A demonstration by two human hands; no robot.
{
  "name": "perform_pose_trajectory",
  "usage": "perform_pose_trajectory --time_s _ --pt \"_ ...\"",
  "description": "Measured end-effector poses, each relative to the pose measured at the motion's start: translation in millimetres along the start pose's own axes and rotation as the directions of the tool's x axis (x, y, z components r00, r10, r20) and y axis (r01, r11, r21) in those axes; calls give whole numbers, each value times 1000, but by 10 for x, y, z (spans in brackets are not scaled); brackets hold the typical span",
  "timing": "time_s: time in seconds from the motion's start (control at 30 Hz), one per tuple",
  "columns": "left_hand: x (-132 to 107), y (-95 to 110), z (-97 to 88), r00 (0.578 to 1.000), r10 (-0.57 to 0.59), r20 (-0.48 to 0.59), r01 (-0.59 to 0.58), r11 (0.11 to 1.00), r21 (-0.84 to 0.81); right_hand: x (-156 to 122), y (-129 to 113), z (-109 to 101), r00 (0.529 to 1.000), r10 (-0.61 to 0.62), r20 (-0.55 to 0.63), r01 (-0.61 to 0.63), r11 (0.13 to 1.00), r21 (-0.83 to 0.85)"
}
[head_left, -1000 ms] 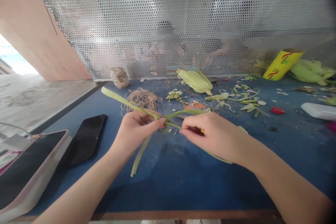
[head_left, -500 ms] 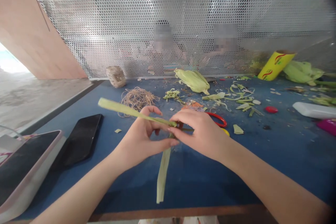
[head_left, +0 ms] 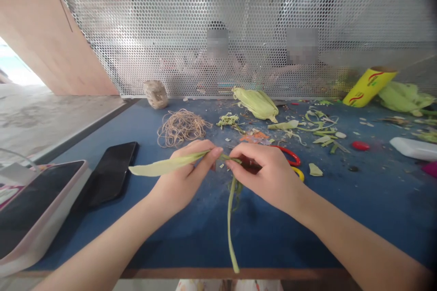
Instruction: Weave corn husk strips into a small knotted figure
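Thumb and fingers of my left hand [head_left: 184, 173] pinch a pale green corn husk strip [head_left: 160, 167], whose broad loose end sticks out to the left. Just to the right, my right hand [head_left: 262, 168] is closed on the same husk piece near its twisted part. From under the right fingers a narrow husk end [head_left: 231, 227] hangs down toward the table's front edge. Scissors with a red handle loop [head_left: 293, 157] and a yellow one lie partly hidden behind my right hand. A tangled bundle of tan twine [head_left: 182, 127] rests beyond my left hand.
On the blue table [head_left: 287, 245] lie a black phone [head_left: 112, 168], a larger pink-edged device [head_left: 37, 209], husk-covered corn [head_left: 256, 103], a yellow tube [head_left: 370, 86] and several husk scraps [head_left: 316, 170]. Behind a perforated metal screen [head_left: 164, 18] two people sit. A jar-like object [head_left: 156, 94] stands at the back left.
My left hand has turned and closed into a pinch, moving slightly apart from the right. The left husk end now droops lower, and the hanging end has swung right and looks narrower.
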State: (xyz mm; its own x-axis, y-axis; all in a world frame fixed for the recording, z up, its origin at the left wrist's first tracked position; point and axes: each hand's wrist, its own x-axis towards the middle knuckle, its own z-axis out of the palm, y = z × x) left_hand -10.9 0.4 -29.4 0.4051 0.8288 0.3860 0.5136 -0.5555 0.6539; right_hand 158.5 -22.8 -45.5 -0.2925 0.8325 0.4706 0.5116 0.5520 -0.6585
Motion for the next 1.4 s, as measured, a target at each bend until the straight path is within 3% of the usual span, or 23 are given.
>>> perform_pose_trajectory --time_s 0.2,0.33,0.43,0.57,0.73,0.9,1.13,1.23,1.4 --pt "41 -21 -45 996 -67 -56 64 996 -55 6 -5 -25 998 -2 -58 1 1000 -22" --pt "16 -41 27 986 -68 152 88 987 -135 26 47 -25 993 64 -100 -63 998 12" --pt "4 -35 77 972 -67 224 78 996 -41 35 76 -26 994 101 -41 -100 994 40" --pt "10 -61 108 986 -22 168 9 997 80 39 83 -37 989 148 28 -150 987 55" --pt "-3 -134 139 983 129 127 -151 972 182 50 116 -59 986 164 30 -165 986 28" --pt "-17 -125 106 963 257 83 -270 913 307 82 135 -90 978 206 43 -210 962 173" --pt "-35 -116 75 957 288 40 -287 915 284 138 147 -141 954 291 73 -298 888 352" --pt "-43 -110 78 950 313 3 -299 905 301 137 163 -172 949 284 138 -314 889 332" --pt "-57 -82 65 940 340 -6 -324 899 294 136 178 -200 956 277 98 -294 895 335"
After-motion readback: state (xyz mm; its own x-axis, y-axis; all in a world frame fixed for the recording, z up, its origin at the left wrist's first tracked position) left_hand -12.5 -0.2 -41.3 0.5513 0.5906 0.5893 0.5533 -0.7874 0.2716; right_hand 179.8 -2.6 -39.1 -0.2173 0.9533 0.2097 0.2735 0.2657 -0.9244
